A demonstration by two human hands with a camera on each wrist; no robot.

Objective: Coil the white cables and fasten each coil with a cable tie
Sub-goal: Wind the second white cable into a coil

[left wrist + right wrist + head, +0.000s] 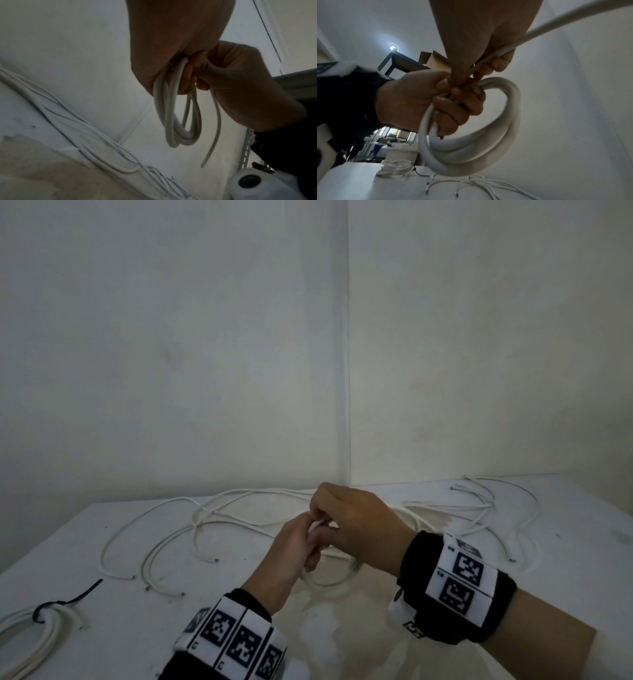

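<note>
From the head view, one finished coil of white round cable [30,631], fastened with a black cable tie [65,601], is seen well left of the left hand [291,549]; several loose white cables [164,542] remain beyond both hands.

In the left wrist view, a small coil of smooth white cable [173,108] is gripped by curled left fingers, a free end dangling.

In the right wrist view, the same coil's tail [556,25] is pinched by the right hand [481,44] (no tie on it yet).

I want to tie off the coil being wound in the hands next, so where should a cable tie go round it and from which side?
A judgement: wrap the coil just beside the left hand, where the fingers already bunch the turns tight. Come from the open loop side; the right hand holds the free strand above.
</note>
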